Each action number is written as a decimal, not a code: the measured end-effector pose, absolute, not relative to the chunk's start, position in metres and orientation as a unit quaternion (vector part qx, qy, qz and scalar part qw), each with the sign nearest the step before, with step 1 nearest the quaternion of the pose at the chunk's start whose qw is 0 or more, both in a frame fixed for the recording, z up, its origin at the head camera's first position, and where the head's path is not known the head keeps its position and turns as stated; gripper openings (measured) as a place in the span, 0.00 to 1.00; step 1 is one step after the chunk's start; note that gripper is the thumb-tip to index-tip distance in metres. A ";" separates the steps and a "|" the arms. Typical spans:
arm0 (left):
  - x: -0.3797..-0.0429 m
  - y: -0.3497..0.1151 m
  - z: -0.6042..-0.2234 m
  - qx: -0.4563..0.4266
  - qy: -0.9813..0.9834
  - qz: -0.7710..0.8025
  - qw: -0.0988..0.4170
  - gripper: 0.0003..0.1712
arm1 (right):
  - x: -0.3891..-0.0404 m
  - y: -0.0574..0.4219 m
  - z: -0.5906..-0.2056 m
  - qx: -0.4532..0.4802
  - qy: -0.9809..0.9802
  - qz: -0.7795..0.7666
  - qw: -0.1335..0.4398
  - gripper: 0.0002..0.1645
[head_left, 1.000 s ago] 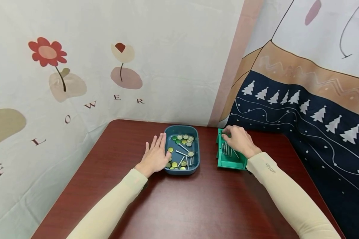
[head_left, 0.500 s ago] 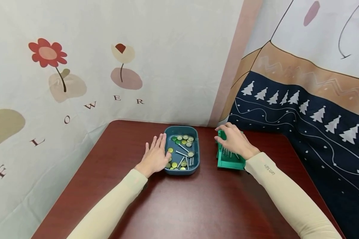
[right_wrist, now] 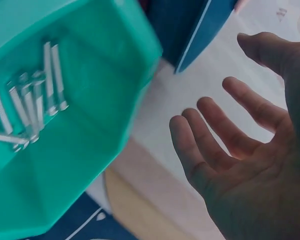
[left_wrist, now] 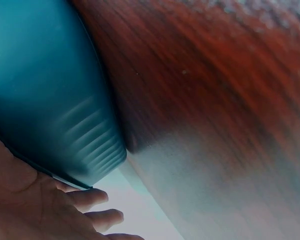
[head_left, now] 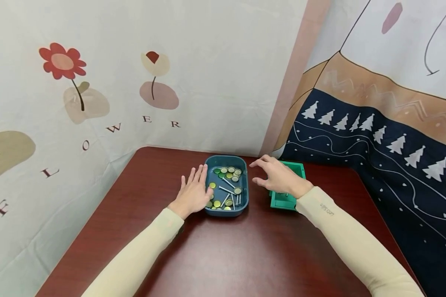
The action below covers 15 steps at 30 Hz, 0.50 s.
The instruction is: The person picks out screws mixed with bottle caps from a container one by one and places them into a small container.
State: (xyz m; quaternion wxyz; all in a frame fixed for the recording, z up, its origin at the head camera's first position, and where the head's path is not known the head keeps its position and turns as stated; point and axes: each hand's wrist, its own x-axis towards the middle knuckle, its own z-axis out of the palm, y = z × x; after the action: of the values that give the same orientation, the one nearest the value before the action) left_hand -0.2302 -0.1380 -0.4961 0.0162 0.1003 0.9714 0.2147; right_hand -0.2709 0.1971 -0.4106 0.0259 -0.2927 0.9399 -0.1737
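Observation:
A blue tray holds several round green and yellowish caps and several screws. My left hand lies along its left wall with straight fingers at the rim; the left wrist view shows the palm against the blue wall. My right hand hangs between the two containers, fingers spread and holding nothing, fingertips near the tray's right rim. Under its wrist stands a green bin, partly hidden by the hand; in the right wrist view several screws lie inside it.
Both containers stand near the back of a dark red wooden table. A light printed cloth hangs behind, and a navy cloth with white trees hangs at the right.
My right hand has moved left from above the green bin to the gap beside the blue tray, with its fingers spreading. The left hand stays against the tray.

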 end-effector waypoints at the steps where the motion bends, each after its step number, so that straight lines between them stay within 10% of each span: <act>1: -0.230 -0.138 -0.496 0.100 0.971 0.215 0.015 0.51 | -0.270 0.192 -0.410 -0.297 0.940 -0.167 0.031 0.33; 15: -0.231 -0.138 -0.497 0.099 0.972 0.211 0.021 0.52 | -0.267 0.121 -0.405 -0.359 0.916 -0.123 0.130 0.30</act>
State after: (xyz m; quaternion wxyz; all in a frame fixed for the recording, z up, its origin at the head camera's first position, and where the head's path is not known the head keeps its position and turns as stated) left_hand -0.2313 -0.1378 -0.4968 0.0205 0.0993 0.9722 0.2109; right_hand -0.2673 0.1212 -0.4046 0.1298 -0.3591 0.9160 -0.1230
